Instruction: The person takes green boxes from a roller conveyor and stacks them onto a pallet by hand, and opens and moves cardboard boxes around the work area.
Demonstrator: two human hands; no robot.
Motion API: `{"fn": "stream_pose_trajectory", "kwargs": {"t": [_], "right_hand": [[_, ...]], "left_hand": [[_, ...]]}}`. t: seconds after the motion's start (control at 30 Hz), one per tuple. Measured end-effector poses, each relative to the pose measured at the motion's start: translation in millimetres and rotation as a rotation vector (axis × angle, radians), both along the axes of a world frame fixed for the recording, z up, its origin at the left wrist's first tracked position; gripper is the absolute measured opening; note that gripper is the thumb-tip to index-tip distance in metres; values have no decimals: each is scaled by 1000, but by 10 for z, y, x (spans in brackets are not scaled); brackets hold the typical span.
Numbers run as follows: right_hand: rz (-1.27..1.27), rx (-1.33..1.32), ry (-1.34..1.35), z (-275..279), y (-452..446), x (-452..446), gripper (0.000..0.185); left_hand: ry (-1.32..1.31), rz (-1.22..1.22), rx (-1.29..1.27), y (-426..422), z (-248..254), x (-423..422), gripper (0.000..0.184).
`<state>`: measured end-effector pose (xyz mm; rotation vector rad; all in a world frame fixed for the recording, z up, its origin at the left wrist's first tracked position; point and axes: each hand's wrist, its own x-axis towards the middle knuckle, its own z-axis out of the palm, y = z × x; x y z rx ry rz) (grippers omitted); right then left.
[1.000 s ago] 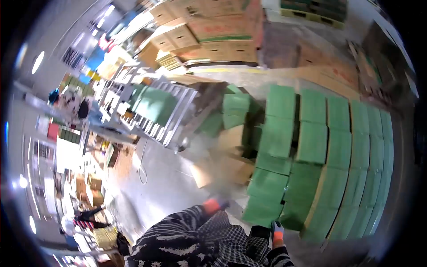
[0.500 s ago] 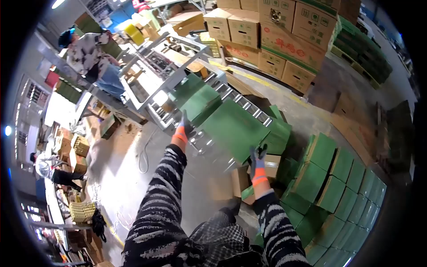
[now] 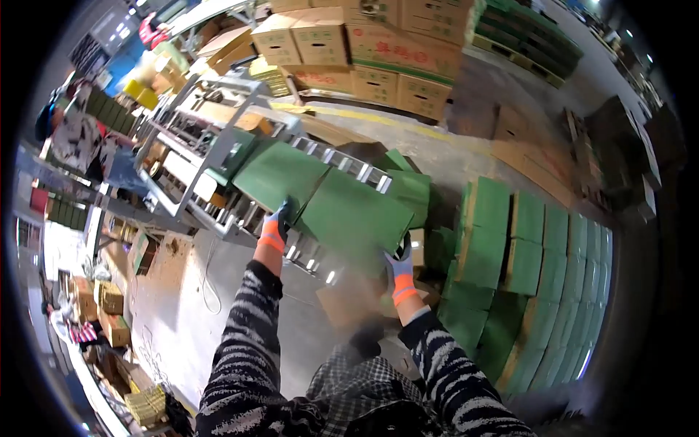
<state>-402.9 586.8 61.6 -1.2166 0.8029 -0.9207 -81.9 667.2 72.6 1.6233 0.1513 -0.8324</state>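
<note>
Head view: a green rectangular cardboard box (image 3: 357, 207) lies at the right end of the silver metal roller conveyor (image 3: 364, 172). The orange-cuffed, gloved left hand (image 3: 277, 221) and right hand (image 3: 400, 262) meet its near corners; whether their fingers grip, I cannot tell.

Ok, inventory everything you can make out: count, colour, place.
Roller conveyor: one, grey, centre-left
Conveyor boxes: at least three, green, lying on it
Stacked boxes: many, green, right
Cartons: many, brown, stacked top centre
Cardboard: count unclear, brown, upper right
Loaded pallet: one, yellowish, top right
Tray-like stack: one, yellow, lower left
Co-workers: at least two, mixed clothing, left
Left hand: one, grey-orange, gloved, at the conveyor boxes' near side
Right hand: one, grey-orange, gloved, at the end box's corner
</note>
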Motion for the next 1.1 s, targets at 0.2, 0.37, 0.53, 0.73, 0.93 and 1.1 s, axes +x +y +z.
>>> {"fn": "stream_pose_trajectory", "kwargs": {"t": [0.2,0.37,0.53,0.73,0.93,1.1], "right_hand": [[-231,78,176,-1769,588,-2216,83],[-362,334,234,-1470,1768,-4177,75],[-491,699,-16,-1795,3070,-5717,67],[-778,1259,-277,-1982,3400,-6719,56],[-836,1198,-395,-2930,3029,-7211,56],[-840,1183,-392,-3331,2629,-7200,42]], "left_hand": [[198,-28,-156,13,-494,-1664,58],[82,-432,-207,36,-517,-3875,43],[162,-694,-215,197,-1790,-5661,83],[181,-1035,61,-47,-2867,-7446,94],[112,-1365,95,-825,-3310,-8115,91],[74,-1259,31,-818,-3713,-8132,84]]}}
